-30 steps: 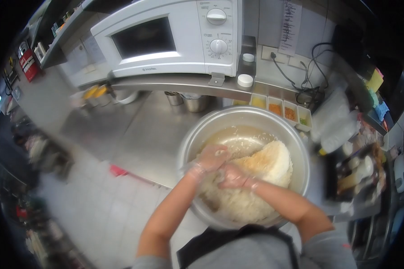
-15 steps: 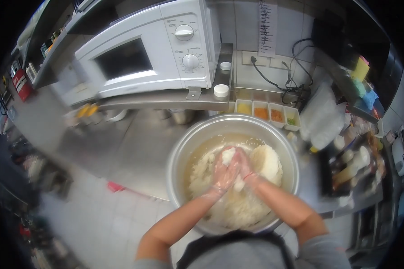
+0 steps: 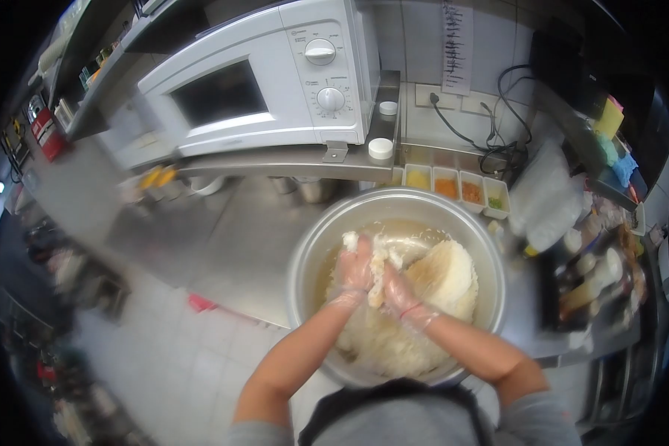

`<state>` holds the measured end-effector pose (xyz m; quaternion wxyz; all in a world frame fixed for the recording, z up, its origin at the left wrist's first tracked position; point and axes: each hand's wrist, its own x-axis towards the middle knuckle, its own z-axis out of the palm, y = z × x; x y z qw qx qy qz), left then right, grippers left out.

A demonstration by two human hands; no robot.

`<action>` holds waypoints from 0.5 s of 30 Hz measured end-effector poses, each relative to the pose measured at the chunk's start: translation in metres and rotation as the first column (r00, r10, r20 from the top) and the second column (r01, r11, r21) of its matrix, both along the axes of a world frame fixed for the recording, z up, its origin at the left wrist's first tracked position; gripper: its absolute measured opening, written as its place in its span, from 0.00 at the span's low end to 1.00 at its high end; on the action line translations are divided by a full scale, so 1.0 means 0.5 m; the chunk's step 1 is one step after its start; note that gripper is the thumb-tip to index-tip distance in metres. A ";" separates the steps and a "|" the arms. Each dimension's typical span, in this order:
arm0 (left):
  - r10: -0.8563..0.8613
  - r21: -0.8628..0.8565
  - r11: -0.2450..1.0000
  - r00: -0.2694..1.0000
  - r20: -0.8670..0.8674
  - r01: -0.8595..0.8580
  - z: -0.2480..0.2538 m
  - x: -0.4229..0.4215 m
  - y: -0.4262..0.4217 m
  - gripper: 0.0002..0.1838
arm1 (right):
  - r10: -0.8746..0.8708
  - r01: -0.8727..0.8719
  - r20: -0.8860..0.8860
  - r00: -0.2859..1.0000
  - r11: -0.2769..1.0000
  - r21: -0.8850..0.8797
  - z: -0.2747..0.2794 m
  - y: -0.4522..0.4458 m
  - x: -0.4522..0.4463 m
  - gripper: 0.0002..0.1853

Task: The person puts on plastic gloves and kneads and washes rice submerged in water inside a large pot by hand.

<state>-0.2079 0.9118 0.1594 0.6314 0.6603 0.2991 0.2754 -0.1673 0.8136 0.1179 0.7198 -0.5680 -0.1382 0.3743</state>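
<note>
Both my hands wear clear plastic gloves and are inside a wide metal pot (image 3: 308, 223). My left hand (image 3: 354, 269) has rice stuck at its fingertips and presses on a clump of rice (image 3: 377, 276). Against the other side of that clump is my right hand (image 3: 398, 288), slightly lower, its fingers partly covered by rice. A large smooth mound of white rice (image 3: 455, 275) stands at the pot's right side. Looser rice (image 3: 394, 349) lies nearer to me, and some grains stick to the bare far bottom.
Small white containers of colored toppings (image 3: 446, 186) stand behind the pot. A white microwave (image 3: 290, 119) sits on a metal shelf at the back left. Cables hang by the wall. At right are a plastic bag (image 3: 546, 193) and a dark tray (image 3: 565, 286) of blurred items.
My hands were pressed close together around white rice; now they are somewhat apart with the clump between them. The view has shifted, moving the pot and microwave slightly right.
</note>
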 end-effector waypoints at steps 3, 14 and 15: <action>-0.046 -0.073 0.996 0.999 -0.004 0.046 -0.007 0.005 0.008 0.19 | -0.003 -0.012 0.430 0.903 0.999 0.032 -0.039 0.008 0.000 0.23; -0.124 -0.327 0.939 0.992 -0.031 0.107 0.022 -0.011 -0.068 0.18 | 0.299 -0.141 0.424 0.855 0.920 -0.365 0.064 -0.047 0.123 0.39; -0.169 -0.225 0.964 0.978 -0.122 0.139 0.037 -0.017 -0.069 0.18 | 0.271 -0.172 0.324 0.906 0.938 -0.301 0.069 -0.051 0.120 0.38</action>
